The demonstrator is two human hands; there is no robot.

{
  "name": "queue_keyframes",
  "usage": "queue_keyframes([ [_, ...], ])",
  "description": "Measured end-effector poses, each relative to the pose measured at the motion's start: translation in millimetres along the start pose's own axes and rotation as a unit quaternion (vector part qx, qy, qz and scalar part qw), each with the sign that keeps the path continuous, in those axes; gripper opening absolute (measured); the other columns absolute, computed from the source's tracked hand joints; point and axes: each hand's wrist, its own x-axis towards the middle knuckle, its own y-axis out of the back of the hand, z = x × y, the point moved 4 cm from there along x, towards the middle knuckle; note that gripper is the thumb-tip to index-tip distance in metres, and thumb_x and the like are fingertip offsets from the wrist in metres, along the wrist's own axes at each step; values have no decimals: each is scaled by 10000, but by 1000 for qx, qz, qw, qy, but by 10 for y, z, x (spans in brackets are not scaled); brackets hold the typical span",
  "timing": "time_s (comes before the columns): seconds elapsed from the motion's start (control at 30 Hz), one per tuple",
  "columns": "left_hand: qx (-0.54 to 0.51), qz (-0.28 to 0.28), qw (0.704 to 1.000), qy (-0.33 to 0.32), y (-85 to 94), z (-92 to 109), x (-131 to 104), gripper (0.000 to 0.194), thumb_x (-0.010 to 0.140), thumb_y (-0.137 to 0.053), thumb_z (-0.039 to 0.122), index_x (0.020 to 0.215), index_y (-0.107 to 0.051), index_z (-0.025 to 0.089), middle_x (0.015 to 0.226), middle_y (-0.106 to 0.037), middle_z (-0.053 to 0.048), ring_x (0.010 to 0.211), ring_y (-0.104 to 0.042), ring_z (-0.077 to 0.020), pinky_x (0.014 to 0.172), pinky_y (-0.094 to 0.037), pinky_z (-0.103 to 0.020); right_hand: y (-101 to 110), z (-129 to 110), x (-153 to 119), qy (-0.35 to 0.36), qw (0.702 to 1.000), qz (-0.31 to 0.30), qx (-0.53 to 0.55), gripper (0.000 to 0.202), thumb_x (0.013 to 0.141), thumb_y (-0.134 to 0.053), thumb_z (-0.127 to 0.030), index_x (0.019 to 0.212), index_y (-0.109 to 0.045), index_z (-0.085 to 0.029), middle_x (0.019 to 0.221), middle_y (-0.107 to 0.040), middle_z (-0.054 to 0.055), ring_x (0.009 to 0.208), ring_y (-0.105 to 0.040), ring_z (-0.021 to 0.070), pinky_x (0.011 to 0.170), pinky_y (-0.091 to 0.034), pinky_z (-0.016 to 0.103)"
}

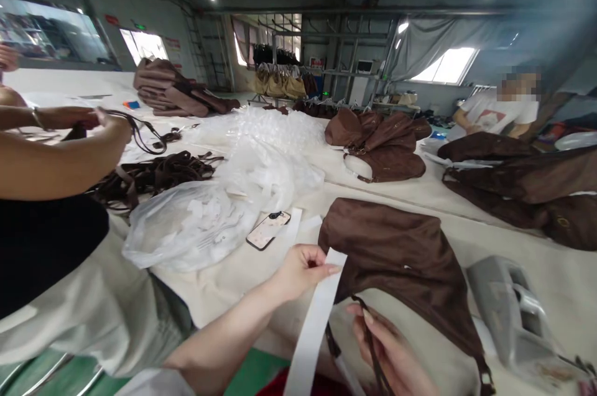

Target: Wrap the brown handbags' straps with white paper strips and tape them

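Beyond left hand point(302, 268) (pinching white strip point(314, 321)) | brown bag point(396, 247) | right hand point(390, 346) gripping strap point(372, 346)

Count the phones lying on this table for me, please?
1: the phone lies between the translucent plastic bag and the nearest brown bag. Others may be hidden under things.
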Motion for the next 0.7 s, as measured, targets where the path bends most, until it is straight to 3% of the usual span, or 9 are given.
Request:
queue_keyframes([
  [0.13, 122, -176, 977, 7, 237, 38, -269, 425, 785, -630, 477, 588, -509, 120, 543, -348, 56, 519, -279, -54, 470, -222, -186, -150, -61, -18, -28, 998, -45, 28, 219, 698, -768, -358, 860, -719, -220, 886, -659, 39, 787, -586, 159, 701, -473, 249],
  [0.23, 203, -251, 946, -15, 328, -30, -419, 415, 839, -577, 442, 582, -523, 121, 544, -327, 55, 529, -282, -59, 486, -242, -187, -238, -96, 43, -6, 999, -29, 12, 192, 702, -765, -350, 829, -714, -215, 823, -659, 32, 698, -561, 141, 616, -460, 231],
  [0.33, 255, -261, 931, -28, 379, -109, -495, 368, 844, -584, 424, 619, -573, 132, 535, -370, 55, 518, -317, -62, 504, -274, -181, -252, -114, 102, 26, 999, 11, 43, 200, 688, -777, -334, 829, -706, -212, 774, -661, 20, 618, -539, 125, 561, -458, 229],
  [0.53, 291, -301, 906, -67, 353, -178, -558, 244, 836, -622, 408, 801, -702, 180, 674, -629, -2, 584, -515, -90, 575, -354, -178, -192, -130, 189, 70, 987, 86, 120, 167, 666, -801, -292, 756, -685, -214, 791, -689, 3, 596, -571, 90, 555, -474, 189],
  [0.7, 281, -297, 906, -106, 318, -188, -582, 244, 818, -644, 430, 800, -721, 199, 694, -662, -13, 604, -564, -103, 593, -382, -182, -157, -158, 230, 93, 976, 144, 135, 205, 639, -819, -289, 764, -680, -205, 803, -690, 2, 618, -600, 95, 555, -495, 188],
])
